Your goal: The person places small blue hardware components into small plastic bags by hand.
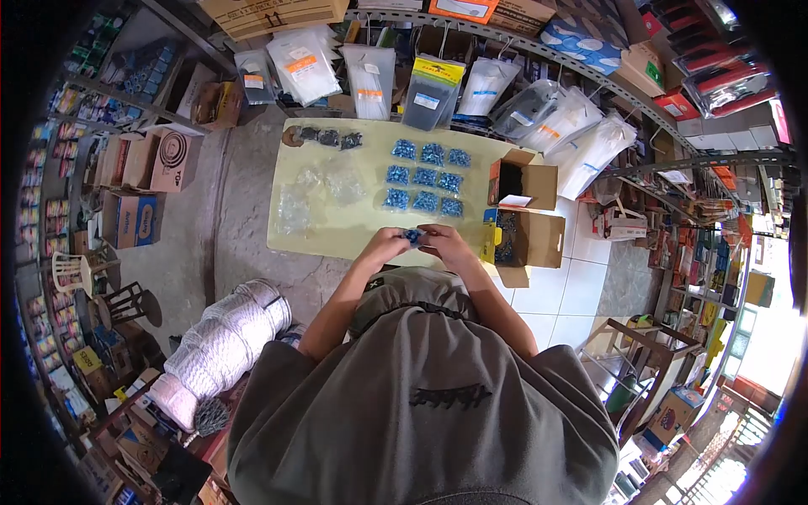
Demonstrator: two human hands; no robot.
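Note:
At the near edge of the pale yellow table [337, 236], my left hand [387, 245] and my right hand [443, 243] meet in front of my body. Their fingers are closed on a small clear bag of blue pieces [412, 236], partly hidden by them. Beyond it lie several similar bags of blue pieces [424, 178] in three rows. Dark-filled bags [329, 137] lie at the far left, beside a brown ring-shaped item [292, 136]. Nearer on that side are clear plastic bags [295, 209], loosely spread.
Two open cardboard boxes, one farther [539, 185] and one nearer [539, 240], stand at the table's right end with dark contents. Packs of white strips [368, 88] hang along the shelf behind. A large wrapped roll [223, 349] lies on the floor at left. Stocked shelves surround the space.

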